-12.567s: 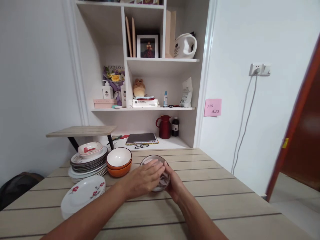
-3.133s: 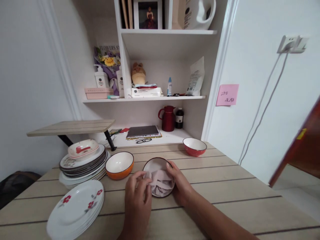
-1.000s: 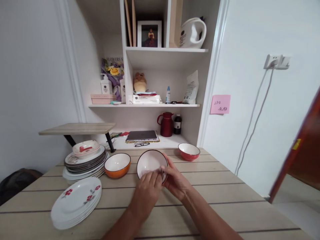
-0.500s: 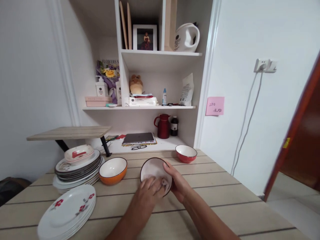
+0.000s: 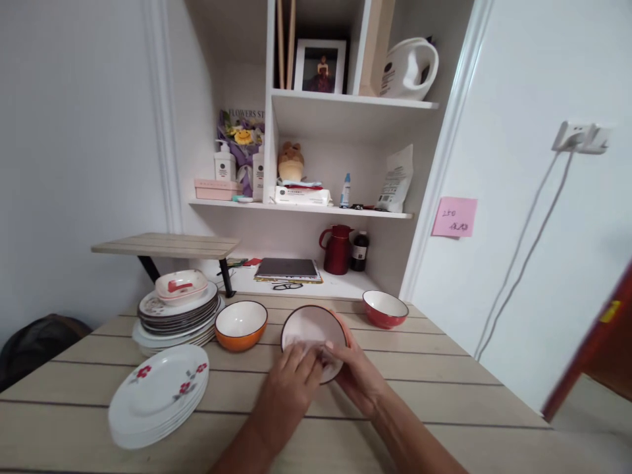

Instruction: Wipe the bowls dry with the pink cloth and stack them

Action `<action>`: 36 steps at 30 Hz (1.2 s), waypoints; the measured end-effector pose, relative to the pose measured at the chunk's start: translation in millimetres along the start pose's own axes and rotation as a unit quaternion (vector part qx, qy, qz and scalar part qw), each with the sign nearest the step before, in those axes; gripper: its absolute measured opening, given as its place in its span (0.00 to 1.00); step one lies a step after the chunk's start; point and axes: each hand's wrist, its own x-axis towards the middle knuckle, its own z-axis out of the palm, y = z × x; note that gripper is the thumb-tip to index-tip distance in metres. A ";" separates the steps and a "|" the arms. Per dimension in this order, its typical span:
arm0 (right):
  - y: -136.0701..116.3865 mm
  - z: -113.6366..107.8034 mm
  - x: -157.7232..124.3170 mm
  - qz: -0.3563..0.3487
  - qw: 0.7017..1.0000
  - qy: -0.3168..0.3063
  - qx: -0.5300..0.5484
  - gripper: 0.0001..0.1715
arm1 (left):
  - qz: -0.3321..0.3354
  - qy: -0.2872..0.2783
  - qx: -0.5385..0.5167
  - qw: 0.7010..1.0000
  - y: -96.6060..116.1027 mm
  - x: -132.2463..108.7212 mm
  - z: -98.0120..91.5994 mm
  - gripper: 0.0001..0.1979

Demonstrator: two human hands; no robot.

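Note:
My right hand [image 5: 358, 372] grips a dark-rimmed bowl [image 5: 309, 322] from its right side, thumb over the rim. The bowl is tilted towards me, its white inside showing and a bit of orange outside by my fingers. Inside it, the bent fingers of my left hand [image 5: 291, 378] press against the wall. Something pale and crumpled shows at those fingertips, mostly hidden. To the left stands an orange bowl [image 5: 241, 326], white inside. A red bowl [image 5: 386, 309] sits upright on the right, farther back.
On the left are flowered white plates [image 5: 155, 395] in a stack and a taller plate pile [image 5: 180, 306] topped by a small dish [image 5: 181, 284]. A raised wooden stand [image 5: 168, 245] is behind them. Shelves [image 5: 345, 105] hold a laptop [image 5: 288, 267] and a red jug [image 5: 337, 250].
The view has swung left, so the scene sits farther right in the picture. My right thumb has shifted lower on the bowl's rim. My left fingers are still inside the bowl.

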 end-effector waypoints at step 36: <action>34.6 21.9 0.7 -0.036 0.999 -0.005 0.040 0.41 | -0.066 0.022 0.026 0.997 9.7 3.3 -1.3 0.20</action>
